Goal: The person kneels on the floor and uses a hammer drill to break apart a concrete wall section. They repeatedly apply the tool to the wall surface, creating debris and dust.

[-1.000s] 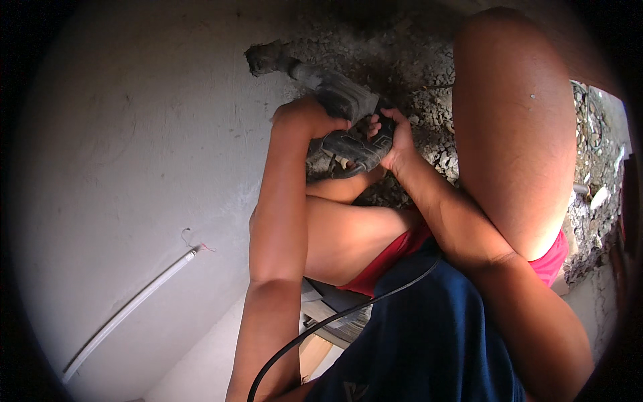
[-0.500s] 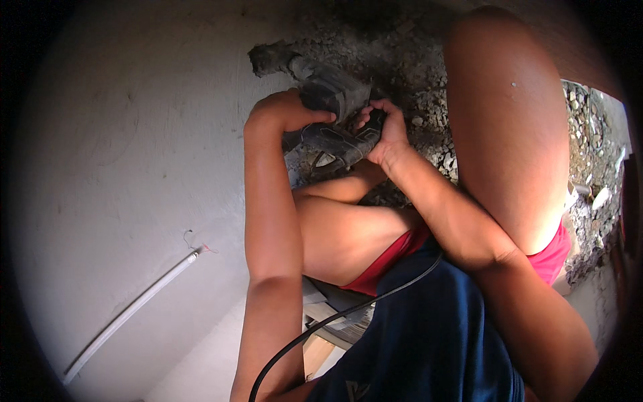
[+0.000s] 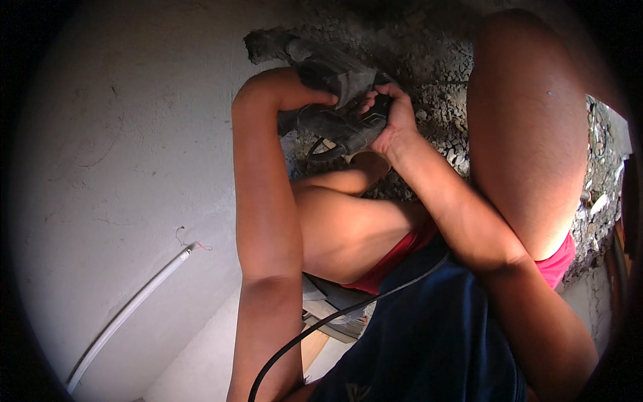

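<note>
Both hands are on a dark, dust-covered power tool (image 3: 348, 80), which looks like a hammer drill. Its front end points left, at a dark broken-out patch (image 3: 264, 45) at the foot of the pale wall. My left hand (image 3: 301, 90) is closed over the tool's body from the left; the thumb shows and the other fingers are hidden. On the right, my right hand (image 3: 395, 117) is wrapped around the black rear handle, fingertips curling inward. A black loop (image 3: 325, 151) hangs below the handle, too dim to tell whether it is cord or part of the tool.
To the left rises the pale wall (image 3: 134, 167), with a white conduit (image 3: 130, 308) ending in thin loose wires. Rubble (image 3: 452, 120) covers the ground around the tool and beyond my raised right knee (image 3: 529, 120). A black cable (image 3: 335, 315) crosses my lap.
The tool and both hands have shifted slightly upward in view, and my left wrist is raised more. My right knee appears a little farther right. Both grips stay closed.
</note>
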`<state>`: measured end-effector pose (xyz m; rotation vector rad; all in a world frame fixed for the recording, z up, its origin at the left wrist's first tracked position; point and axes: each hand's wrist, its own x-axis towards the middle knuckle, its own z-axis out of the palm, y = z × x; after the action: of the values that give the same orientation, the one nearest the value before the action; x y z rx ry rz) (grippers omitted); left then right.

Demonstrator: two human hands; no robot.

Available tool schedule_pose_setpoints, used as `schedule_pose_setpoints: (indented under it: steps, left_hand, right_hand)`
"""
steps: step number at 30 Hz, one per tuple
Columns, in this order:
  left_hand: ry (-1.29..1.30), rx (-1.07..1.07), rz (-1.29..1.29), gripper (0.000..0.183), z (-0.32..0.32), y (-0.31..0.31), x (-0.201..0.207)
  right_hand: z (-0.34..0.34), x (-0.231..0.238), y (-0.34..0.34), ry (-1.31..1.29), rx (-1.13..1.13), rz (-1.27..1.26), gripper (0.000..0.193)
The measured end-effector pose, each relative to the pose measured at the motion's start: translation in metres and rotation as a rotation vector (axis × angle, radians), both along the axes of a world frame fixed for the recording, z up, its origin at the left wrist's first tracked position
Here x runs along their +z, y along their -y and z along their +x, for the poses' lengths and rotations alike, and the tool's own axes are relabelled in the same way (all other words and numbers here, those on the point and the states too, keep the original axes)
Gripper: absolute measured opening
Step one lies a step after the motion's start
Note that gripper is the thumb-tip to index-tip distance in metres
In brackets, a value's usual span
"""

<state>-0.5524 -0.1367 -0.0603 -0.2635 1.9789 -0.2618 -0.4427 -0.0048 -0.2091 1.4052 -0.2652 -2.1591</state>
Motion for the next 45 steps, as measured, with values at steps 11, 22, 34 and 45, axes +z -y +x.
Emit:
schedule_pose_setpoints:
  steps: [11,22,34,45]
  left_hand:
    - [0.075,0.198,0.283,0.103,0.027,0.043,-0.024]
    - [0.014,0.176,0.213,0.088,0.084,0.011,-0.047]
    - [-0.310,0.662,0.567,0.071,0.134,0.024,-0.033]
    - [-1.289,1.639,1.968,0.047,0.136,-0.160,-0.069]
  right_hand:
    - [0.020,0.000,0.007,-0.124,0.130,0.131,0.012]
    - [0.080,-0.029,-0.010,-0.006,0.222,0.163,0.016]
    - [0.031,0.002,-0.049,-0.485,0.362,0.261,0.012]
    - [-0.069,0.228,-0.089,-1.607,1.056,0.815,0.030]
